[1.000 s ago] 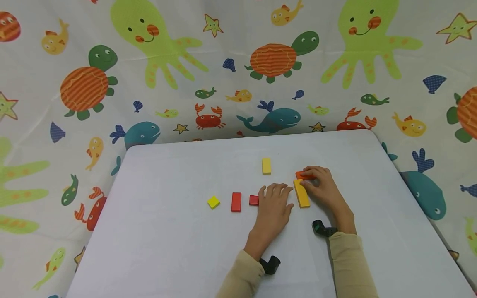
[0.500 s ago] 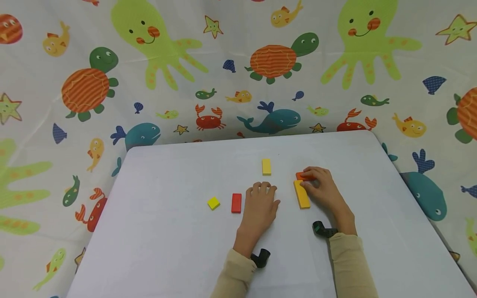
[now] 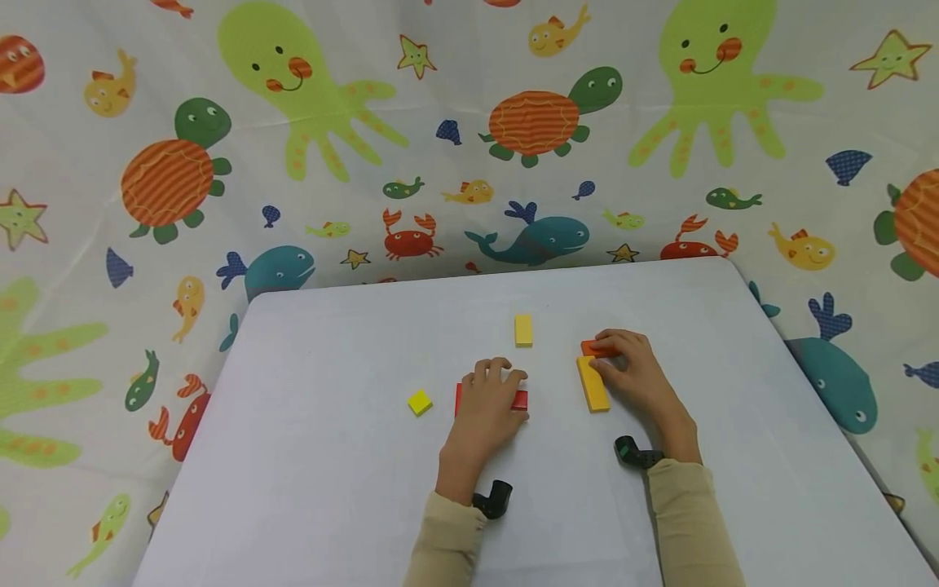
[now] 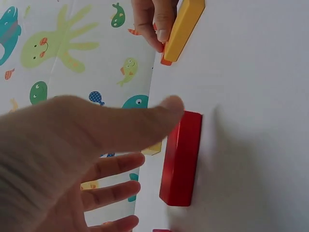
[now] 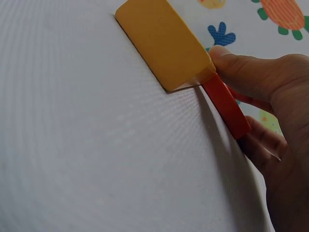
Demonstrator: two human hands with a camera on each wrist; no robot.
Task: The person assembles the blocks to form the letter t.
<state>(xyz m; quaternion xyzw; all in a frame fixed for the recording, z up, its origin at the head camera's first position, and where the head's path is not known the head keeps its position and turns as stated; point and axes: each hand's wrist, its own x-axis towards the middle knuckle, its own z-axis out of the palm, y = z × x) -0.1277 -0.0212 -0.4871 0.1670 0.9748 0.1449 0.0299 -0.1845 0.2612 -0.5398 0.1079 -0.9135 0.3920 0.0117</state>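
My left hand (image 3: pixel 484 408) hovers over two red blocks, its fingers spread. One red block (image 3: pixel 519 400) shows between its thumb and forefinger; the other red block (image 3: pixel 459 398) is mostly covered by the hand. In the left wrist view the thumb overlaps the end of a red block (image 4: pixel 182 159); whether it touches cannot be told. My right hand (image 3: pixel 637 368) pinches an orange block (image 5: pixel 226 105) set against the end of a longer amber block (image 5: pixel 164 43). The right thumb tip lies at the joint between them.
A pale yellow block (image 3: pixel 523 331) lies farther back on the white table (image 3: pixel 330 481). To the left sits a small bright yellow block (image 3: pixel 420 403), turned cornerwise. Behind the table hangs a curtain (image 3: pixel 440 98) printed with sea animals.
The left hand has moved left across the red blocks, covering most of the left one and uncovering the right one. The right hand stays in place with the orange block.
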